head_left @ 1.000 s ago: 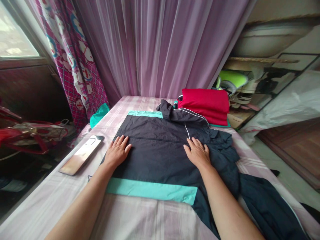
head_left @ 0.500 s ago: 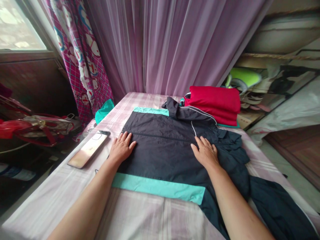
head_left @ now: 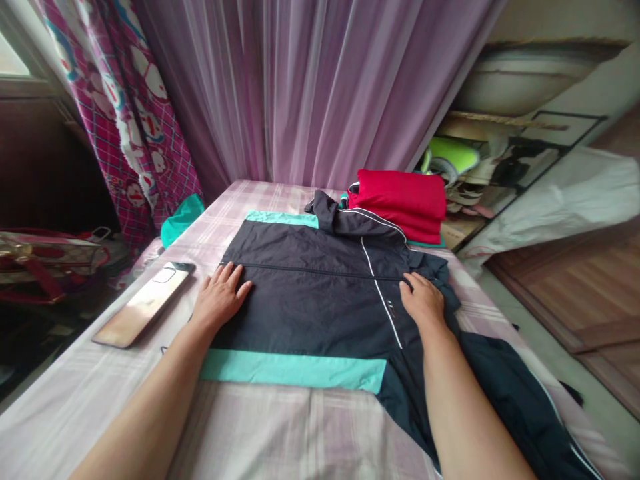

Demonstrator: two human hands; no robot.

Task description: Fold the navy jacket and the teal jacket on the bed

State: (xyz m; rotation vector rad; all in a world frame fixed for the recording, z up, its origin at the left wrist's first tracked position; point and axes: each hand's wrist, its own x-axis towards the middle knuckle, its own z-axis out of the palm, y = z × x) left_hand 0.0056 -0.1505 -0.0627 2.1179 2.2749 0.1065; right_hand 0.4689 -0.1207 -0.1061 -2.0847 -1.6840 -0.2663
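A dark jacket with teal side panels and white piping lies spread on the plaid cloth, its zipper line running across the middle. My left hand rests on the jacket's left edge, palm down with fingers spread. On the right part of the jacket, near the zipper line and collar, lies my right hand; its thumb and fingers touch the fabric, and whether they pinch it is unclear. One sleeve is bunched along the far side, the other stretches toward the lower right.
A phone lies left of my left hand. Folded red clothing sits at the far right of the table. A teal cloth hangs at the left edge. Behind are purple curtains.
My right hand has moved right along the jacket, toward the collar, uncovering more white piping. My left hand stays at the left edge. The view has shifted to the right.
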